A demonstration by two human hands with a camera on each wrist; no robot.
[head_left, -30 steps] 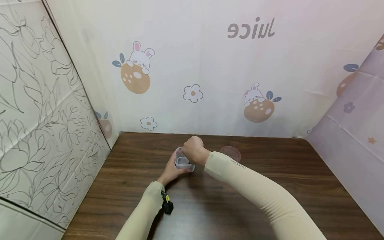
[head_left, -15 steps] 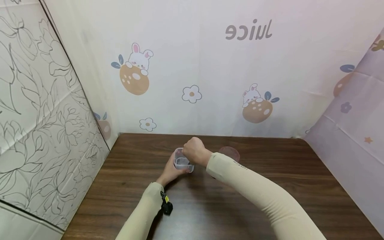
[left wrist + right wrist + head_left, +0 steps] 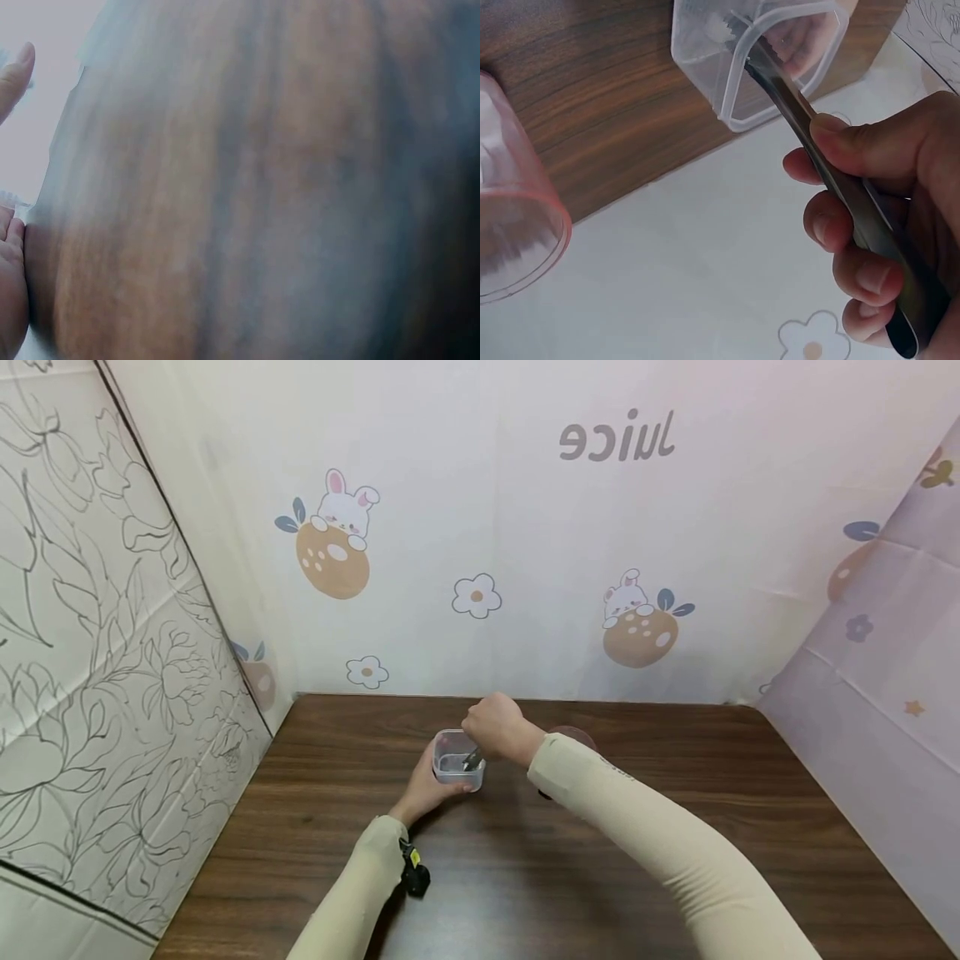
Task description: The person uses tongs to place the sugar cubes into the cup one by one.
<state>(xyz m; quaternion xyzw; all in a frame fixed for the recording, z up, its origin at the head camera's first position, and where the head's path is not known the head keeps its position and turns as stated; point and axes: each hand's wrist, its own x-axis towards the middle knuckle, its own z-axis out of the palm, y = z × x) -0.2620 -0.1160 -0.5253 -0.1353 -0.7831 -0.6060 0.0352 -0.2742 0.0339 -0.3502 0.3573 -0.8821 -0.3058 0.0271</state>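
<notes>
My left hand (image 3: 429, 785) grips a clear, square plastic container (image 3: 453, 777) from its left side, its mouth facing up. With my right hand (image 3: 498, 727) I hold metal tongs (image 3: 810, 142), fingers and thumb wrapped around their arms. The toothed tips of the tongs reach inside the container, beside a small whitish blob (image 3: 720, 28) whose kind I cannot tell; whether they pinch it is unclear. In the left wrist view only parts of the left hand's fingers (image 3: 11, 277) show at the edge.
A clear pink cup (image 3: 525, 195) with white stuff in it stands to the right of the container, partly hidden by the right sleeve in the head view. Behind the brown wooden table (image 3: 315, 810) hangs a printed white cloth (image 3: 405, 527).
My right hand has shifted a little up and to the right, so the tongs' tips now show in the container. The left hand and container stay almost in place.
</notes>
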